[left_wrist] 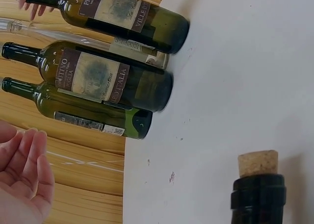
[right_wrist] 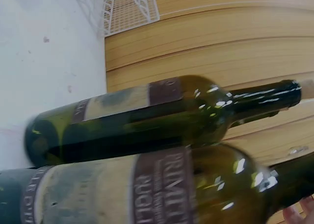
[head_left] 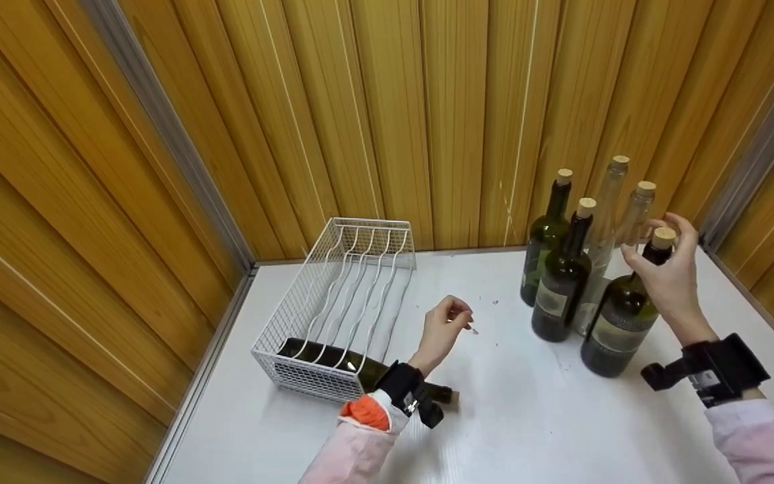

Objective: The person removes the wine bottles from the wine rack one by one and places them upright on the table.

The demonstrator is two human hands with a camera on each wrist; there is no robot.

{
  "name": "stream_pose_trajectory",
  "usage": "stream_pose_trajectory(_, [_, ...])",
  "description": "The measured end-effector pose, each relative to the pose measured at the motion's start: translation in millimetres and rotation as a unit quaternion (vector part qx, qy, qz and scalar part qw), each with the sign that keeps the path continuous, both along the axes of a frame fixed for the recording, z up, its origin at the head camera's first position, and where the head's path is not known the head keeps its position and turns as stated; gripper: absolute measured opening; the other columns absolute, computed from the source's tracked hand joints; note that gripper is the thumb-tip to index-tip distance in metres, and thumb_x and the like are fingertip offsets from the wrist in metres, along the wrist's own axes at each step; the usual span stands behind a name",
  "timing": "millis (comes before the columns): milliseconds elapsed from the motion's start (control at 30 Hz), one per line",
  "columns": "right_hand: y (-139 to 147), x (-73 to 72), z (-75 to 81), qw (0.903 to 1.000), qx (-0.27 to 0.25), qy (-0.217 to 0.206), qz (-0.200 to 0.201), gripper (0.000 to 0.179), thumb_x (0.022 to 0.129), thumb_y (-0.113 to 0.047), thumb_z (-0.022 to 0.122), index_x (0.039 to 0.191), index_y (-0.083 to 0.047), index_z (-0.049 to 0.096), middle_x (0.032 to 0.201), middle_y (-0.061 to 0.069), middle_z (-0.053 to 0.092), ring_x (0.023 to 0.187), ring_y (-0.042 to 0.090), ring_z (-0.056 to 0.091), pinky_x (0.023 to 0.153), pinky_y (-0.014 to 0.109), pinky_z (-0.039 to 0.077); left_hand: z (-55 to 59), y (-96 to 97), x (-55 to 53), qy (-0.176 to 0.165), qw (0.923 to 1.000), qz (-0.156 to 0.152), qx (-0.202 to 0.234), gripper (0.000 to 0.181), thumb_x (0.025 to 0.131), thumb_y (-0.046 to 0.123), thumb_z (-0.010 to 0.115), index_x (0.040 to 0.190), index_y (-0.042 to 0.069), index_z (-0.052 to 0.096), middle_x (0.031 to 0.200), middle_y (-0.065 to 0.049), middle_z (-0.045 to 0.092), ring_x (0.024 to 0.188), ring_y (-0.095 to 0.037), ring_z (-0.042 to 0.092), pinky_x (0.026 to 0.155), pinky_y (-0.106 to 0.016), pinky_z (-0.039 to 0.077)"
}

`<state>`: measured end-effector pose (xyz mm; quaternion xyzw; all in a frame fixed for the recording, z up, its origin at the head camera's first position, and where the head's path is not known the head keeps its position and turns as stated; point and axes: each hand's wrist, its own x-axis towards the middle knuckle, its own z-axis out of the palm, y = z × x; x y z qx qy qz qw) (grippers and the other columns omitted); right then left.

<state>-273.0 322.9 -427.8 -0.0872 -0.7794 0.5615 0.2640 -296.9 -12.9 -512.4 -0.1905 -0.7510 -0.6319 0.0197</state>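
My right hand curves around the neck of the front wine bottle, thumb on the near side and fingers beyond, with a gap between thumb tip and fingertips. In the left wrist view, fingers show beside that bottle's neck. My left hand, loosely curled, holds nothing above the table; the left wrist view shows its palm. Beneath the left wrist, a corked dark bottle lies in the white wire rack, its cork pointing right. The left forearm covers part of that bottle.
Left of the front bottle stand two green bottles, one labelled and one behind. Two clear bottles stand near them, a tall one and another. Corks top them all. Wood-look panels wall off the white table.
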Motion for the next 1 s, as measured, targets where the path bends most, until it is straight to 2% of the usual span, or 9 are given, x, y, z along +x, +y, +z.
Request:
stream_pose_trajectory(133, [-11, 3.3, 10.7, 0.9974, -0.01, 0.07, -0.017, 0.087, 0.095, -0.008, 0.071, 0.169, -0.003, 0.026, 0.157, -0.008, 0.043, 0.157, 0.017, 0.033, 0.132, 0.032, 0.017, 2.2, -3.9, 0.4, 0.003, 1.0, 0.001, -0.001, 0.01, 0.102, -0.003, 0.064, 0.104, -0.011, 0.067, 0.098, -0.034, 0.072, 0.08, -0.02, 0.072, 0.076, -0.018, 0.057])
stream_pose_trajectory(233, [-22, 5.0, 15.6, 0.9885, -0.013, 0.148, -0.027, 0.087, 0.09, -0.01, 0.07, 0.167, 0.001, 0.031, 0.17, 0.014, 0.037, 0.162, 0.026, 0.029, 0.136, 0.036, 0.012, 4.5, -7.2, -1.4, 0.008, 1.0, 0.005, -0.002, 0.01, 0.101, -0.003, 0.064, 0.104, -0.012, 0.066, 0.097, -0.034, 0.072, 0.079, -0.024, 0.073, 0.076, -0.021, 0.058])
stream_pose_trajectory(400, [-50, 4.0, 23.7, 0.9631, 0.049, 0.263, -0.028, 0.081, 0.086, -0.012, 0.073, 0.157, 0.013, 0.042, 0.164, 0.032, 0.044, 0.152, 0.008, 0.037, 0.134, 0.033, 0.022, 12.3, -13.2, -7.2, 0.008, 0.9999, 0.012, -0.004, 0.01, 0.101, -0.002, 0.063, 0.103, -0.011, 0.066, 0.096, -0.033, 0.072, 0.077, -0.015, 0.07, 0.075, -0.02, 0.057])
stream_pose_trajectory(500, [-72, 2.2, 25.1, 0.9517, 0.09, 0.293, 0.006, 0.076, 0.092, -0.019, 0.077, 0.152, 0.017, 0.046, 0.155, 0.039, 0.049, 0.145, -0.004, 0.04, 0.13, 0.028, 0.028, 22.0, -17.5, -12.0, 0.0, 0.9997, 0.019, -0.016, 0.01, 0.101, -0.001, 0.063, 0.103, -0.011, 0.066, 0.097, -0.031, 0.073, 0.076, -0.005, 0.065, 0.074, -0.017, 0.055])
stream_pose_trajectory(567, [-87, 0.1, 23.0, 0.951, 0.097, 0.29, 0.044, 0.074, 0.096, -0.021, 0.078, 0.15, 0.019, 0.046, 0.152, 0.041, 0.048, 0.141, -0.007, 0.042, 0.128, 0.021, 0.031, 31.0, -20.8, -15.3, -0.008, 0.9992, 0.027, -0.028, 0.01, 0.101, -0.001, 0.063, 0.103, -0.011, 0.066, 0.098, -0.03, 0.073, 0.076, -0.001, 0.061, 0.074, -0.015, 0.053])
stream_pose_trajectory(667, [-109, -5.2, 16.0, 0.9572, 0.093, 0.256, 0.097, 0.069, 0.099, -0.013, 0.076, 0.15, 0.02, 0.044, 0.148, 0.041, 0.048, 0.135, -0.01, 0.044, 0.123, 0.013, 0.035, 46.0, -26.6, -19.6, -0.008, 0.998, 0.037, -0.05, 0.011, 0.1, 0.0, 0.063, 0.102, -0.01, 0.066, 0.098, -0.027, 0.073, 0.074, 0.001, 0.058, 0.072, -0.014, 0.05])
stream_pose_trajectory(800, [-137, -14.8, 3.3, 0.962, 0.106, 0.206, 0.144, 0.064, 0.095, 0.003, 0.074, 0.149, 0.019, 0.044, 0.141, 0.037, 0.053, 0.13, 0.0, 0.05, 0.117, 0.01, 0.038, 60.8, -35.9, -26.2, 0.004, 0.9945, 0.048, -0.093, 0.011, 0.099, 0.001, 0.063, 0.101, -0.009, 0.066, 0.098, -0.026, 0.074, 0.071, 0.002, 0.054, 0.07, -0.012, 0.046])
stream_pose_trajectory(833, [-144, -16.3, 0.3, 0.9624, 0.113, 0.191, 0.157, 0.062, 0.096, 0.004, 0.074, 0.149, 0.019, 0.045, 0.14, 0.036, 0.055, 0.131, 0.008, 0.053, 0.116, 0.011, 0.038, 63.8, -38.9, -27.5, 0.005, 0.9923, 0.053, -0.112, 0.012, 0.099, 0.002, 0.063, 0.102, -0.009, 0.067, 0.099, -0.025, 0.074, 0.072, 0.001, 0.054, 0.07, -0.012, 0.045])
stream_pose_trajectory(1000, [-173, -21.3, -11.7, 0.9586, 0.131, 0.077, 0.241, 0.054, 0.102, 0.001, 0.072, 0.148, 0.016, 0.049, 0.138, 0.032, 0.059, 0.132, 0.042, 0.057, 0.122, 0.048, 0.049, 75.8, -62.8, -34.0, 0.009, 0.9787, 0.069, -0.193, 0.014, 0.098, 0.004, 0.064, 0.104, -0.007, 0.07, 0.104, -0.025, 0.076, 0.08, -0.011, 0.061, 0.07, -0.017, 0.044])
